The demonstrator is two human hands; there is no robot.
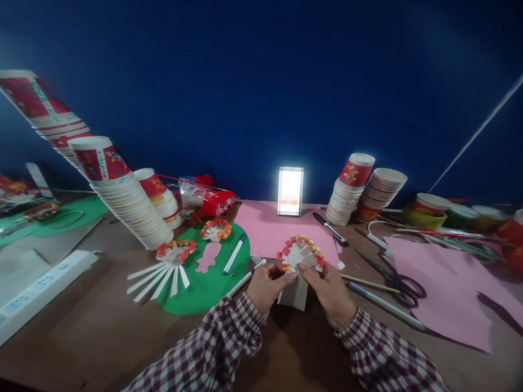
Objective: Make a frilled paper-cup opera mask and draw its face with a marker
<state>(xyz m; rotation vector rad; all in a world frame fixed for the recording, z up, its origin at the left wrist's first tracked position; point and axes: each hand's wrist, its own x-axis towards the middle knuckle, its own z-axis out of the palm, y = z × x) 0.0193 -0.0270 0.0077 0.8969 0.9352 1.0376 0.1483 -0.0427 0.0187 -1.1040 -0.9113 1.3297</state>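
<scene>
Both hands meet over the table in front of me, pinching one white paper piece [292,294] with a rounded top edged in red and yellow bits. My left hand [266,285] is closed on its left side, thumb on the front. My right hand [332,292] grips the right side, its thumb near the middle. Below the hands a plain white strip hangs down. To the left, a similar piece with fanned white strips [172,267] lies partly on a green paper sheet [186,300], near a pink cut-out [208,256] and a round red and yellow piece [216,230].
Stacked paper cups [133,204] lean at the left, with more cups [349,186] at the back right. Black scissors [391,276], a capped marker [387,307] and pink paper [449,299] lie right. A white power strip [32,301] is far left.
</scene>
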